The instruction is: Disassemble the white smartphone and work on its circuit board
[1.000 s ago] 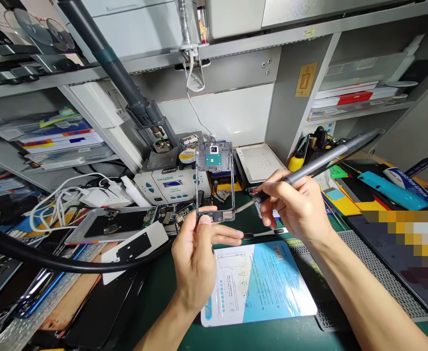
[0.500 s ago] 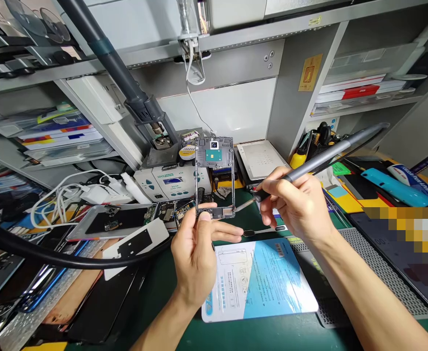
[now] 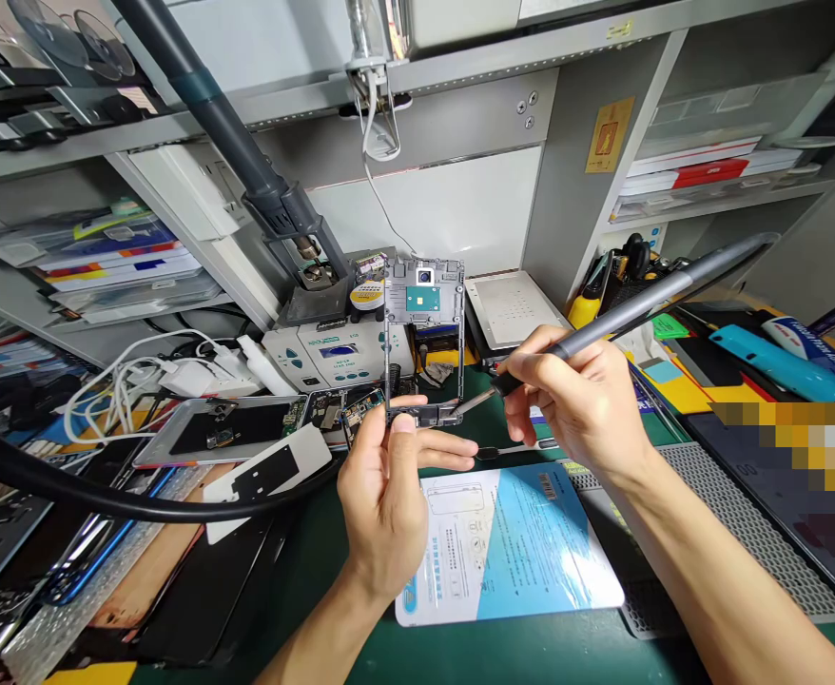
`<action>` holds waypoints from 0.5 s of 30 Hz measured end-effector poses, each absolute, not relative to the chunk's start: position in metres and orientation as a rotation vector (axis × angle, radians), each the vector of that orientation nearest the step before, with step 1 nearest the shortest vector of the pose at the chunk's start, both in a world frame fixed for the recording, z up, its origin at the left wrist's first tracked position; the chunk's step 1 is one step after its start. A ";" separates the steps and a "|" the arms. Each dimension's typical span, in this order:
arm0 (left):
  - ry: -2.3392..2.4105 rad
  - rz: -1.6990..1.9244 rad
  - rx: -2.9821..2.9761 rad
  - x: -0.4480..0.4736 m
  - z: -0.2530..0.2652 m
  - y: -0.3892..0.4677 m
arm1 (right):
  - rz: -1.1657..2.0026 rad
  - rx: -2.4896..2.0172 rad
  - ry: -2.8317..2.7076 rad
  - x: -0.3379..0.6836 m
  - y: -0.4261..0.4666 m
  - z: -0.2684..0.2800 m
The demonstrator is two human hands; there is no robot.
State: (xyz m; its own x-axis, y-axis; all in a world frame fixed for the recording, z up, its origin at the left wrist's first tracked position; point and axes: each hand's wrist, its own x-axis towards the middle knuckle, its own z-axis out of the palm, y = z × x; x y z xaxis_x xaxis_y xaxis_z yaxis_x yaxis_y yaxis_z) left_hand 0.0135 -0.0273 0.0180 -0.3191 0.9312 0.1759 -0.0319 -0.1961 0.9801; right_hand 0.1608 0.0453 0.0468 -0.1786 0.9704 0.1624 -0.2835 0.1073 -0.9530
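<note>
My left hand [image 3: 381, 499] pinches the lower edge of a phone frame [image 3: 424, 306] between thumb and fingers and holds it upright above the bench. The frame is a thin grey plastic-and-metal piece with an open middle, a camera lens and a green patch near its top. My right hand [image 3: 578, 404] grips a grey soldering iron [image 3: 624, 295] like a pen, its cord trailing from the far end. The iron's metal tip is at the frame's lower right corner; whether it touches, I cannot tell. A blue and white printed sheet [image 3: 510, 542] lies below my hands.
A control unit [image 3: 339, 354] stands behind the frame. A thick black hose [image 3: 139, 504] crosses the left side, above phone parts and a white plate [image 3: 296, 457]. A grey perforated mat [image 3: 738, 533] and a dark phone [image 3: 781, 504] lie to the right.
The phone frame has shifted slightly right and tilted a little in my left hand. The iron's tip has moved slightly left over the frame's lower right corner.
</note>
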 end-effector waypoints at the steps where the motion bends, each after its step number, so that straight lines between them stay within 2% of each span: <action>1: 1.292 1.622 1.133 0.014 0.018 -0.028 | 1.365 -0.799 -1.200 0.161 0.045 0.047; 15: 1.243 1.593 1.233 0.011 0.014 -0.030 | 1.351 -0.787 -1.204 0.161 0.044 0.046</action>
State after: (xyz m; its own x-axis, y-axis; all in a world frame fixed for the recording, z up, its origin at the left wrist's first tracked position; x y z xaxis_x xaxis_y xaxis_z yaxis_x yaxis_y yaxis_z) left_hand 0.0105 -0.0300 0.0138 -0.2496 0.9397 0.2336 -0.0016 -0.2417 0.9704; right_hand 0.1611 0.0439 0.0459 -0.1700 0.9687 0.1811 -0.2912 0.1262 -0.9483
